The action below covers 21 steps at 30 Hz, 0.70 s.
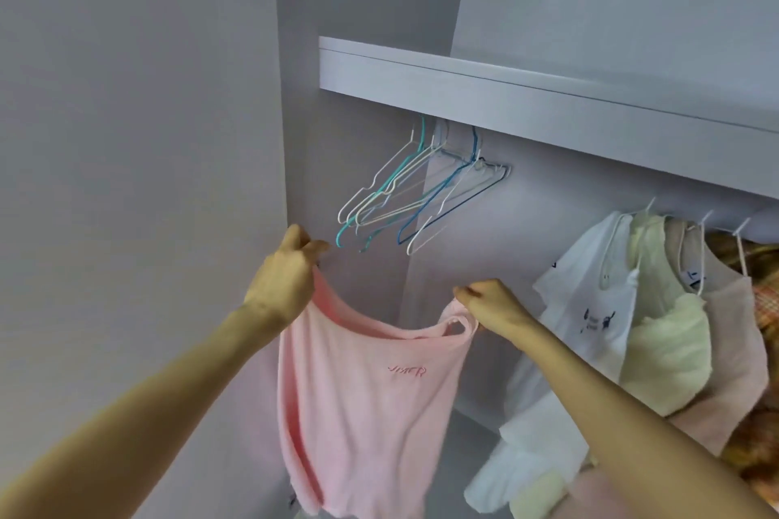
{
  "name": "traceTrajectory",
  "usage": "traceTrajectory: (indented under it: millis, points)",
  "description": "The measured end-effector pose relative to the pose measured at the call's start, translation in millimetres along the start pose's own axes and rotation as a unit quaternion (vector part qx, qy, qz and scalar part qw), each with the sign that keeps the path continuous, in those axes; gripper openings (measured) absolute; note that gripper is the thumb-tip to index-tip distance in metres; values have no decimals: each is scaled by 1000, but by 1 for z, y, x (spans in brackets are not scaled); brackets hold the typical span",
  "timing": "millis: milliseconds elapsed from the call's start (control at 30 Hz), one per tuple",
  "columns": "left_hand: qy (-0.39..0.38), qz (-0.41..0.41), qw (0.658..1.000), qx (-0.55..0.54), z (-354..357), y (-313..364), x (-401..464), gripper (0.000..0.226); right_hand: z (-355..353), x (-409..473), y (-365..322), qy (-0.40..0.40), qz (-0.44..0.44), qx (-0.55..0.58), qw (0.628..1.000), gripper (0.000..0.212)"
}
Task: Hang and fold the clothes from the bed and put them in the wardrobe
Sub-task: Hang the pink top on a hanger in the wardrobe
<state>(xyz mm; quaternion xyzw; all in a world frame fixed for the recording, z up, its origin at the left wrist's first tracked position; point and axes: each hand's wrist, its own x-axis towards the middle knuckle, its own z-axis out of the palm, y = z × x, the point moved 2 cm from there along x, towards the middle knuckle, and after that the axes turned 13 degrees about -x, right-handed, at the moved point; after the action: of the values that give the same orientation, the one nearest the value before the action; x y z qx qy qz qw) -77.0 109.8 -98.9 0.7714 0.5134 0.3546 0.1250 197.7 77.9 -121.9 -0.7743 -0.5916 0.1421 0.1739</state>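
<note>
Fingers of the left hand [286, 278] and the right hand [491, 305] pinch the shoulders of the pink top [366, 405], held up below the empty hangers [404, 198]; it looks light and soft (it sags between the hands), so the shoulders seem the best hold.

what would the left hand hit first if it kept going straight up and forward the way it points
Probably the bunch of empty wire hangers just beyond the left hand, which grips the pink top; depth is unclear.
</note>
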Motion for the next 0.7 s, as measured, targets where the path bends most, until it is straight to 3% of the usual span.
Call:
traceTrajectory:
  millis: [100,167,233,300,367,433,600,700]
  points:
    - [26,7,998,58,-13,-5,10,52,6,16,-13,-8,5,-67,998,36]
    - [74,-4,997,19,-18,-7,14,41,11,30,-22,5,20,-35,999,33]
    - [113,-15,993,-41,-18,-10,11,33,16,46,-36,32,44,106,993,27]
    - [114,-20,990,-76,-13,-11,6,29,18,60,-51,25,88,309,947,21]
    - [96,-31,991,-87,-7,-12,3,25,15,73,-65,-8,126,433,892,17]
    - [75,-43,993,-81,-2,-16,1,23,14,86,-74,-19,150,486,861,11]
    - [0,-96,994,-43,7,-27,-2,29,16,93,-77,45,170,537,825,27]
    - [-70,-169,978,-102,12,-30,1,40,13,86,-68,68,141,527,835,28]
